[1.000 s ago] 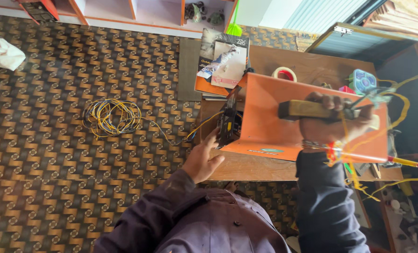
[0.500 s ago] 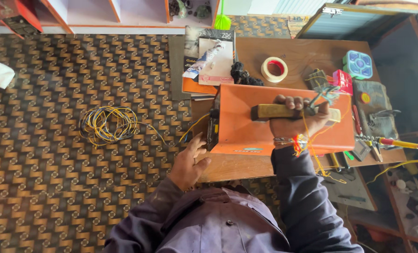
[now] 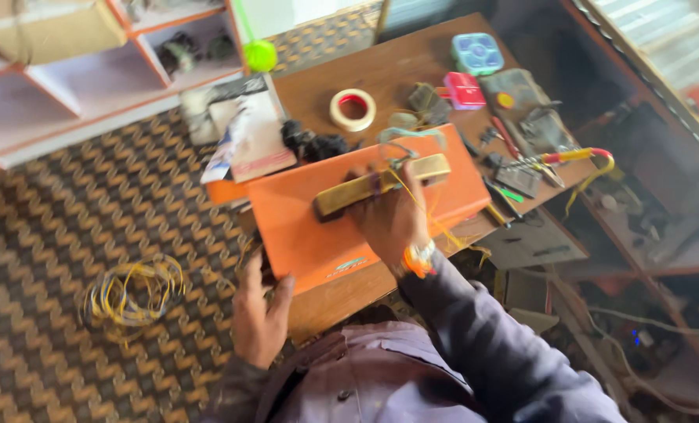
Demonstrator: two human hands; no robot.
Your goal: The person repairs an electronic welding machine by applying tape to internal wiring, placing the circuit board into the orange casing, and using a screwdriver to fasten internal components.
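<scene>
An orange box-shaped case (image 3: pixel 310 227) lies on a wooden table (image 3: pixel 389 74). My right hand (image 3: pixel 392 215) grips the brass-coloured bar handle (image 3: pixel 349 193) on top of the case, with thin yellow wires trailing from it. My left hand (image 3: pixel 259 317) rests against the case's near left corner, fingers apart, at the table's front edge.
A roll of tape (image 3: pixel 353 109), a book (image 3: pixel 244 129), a pink box (image 3: pixel 465 89), a turquoise tray (image 3: pixel 477 52) and several tools lie on the table. A coil of yellow wire (image 3: pixel 132 290) sits on the patterned carpet. Shelves (image 3: pixel 91 55) stand at far left.
The camera view has tilted and come closer. My right hand keeps hold of the handle; my left hand has shifted to the case's near corner.
</scene>
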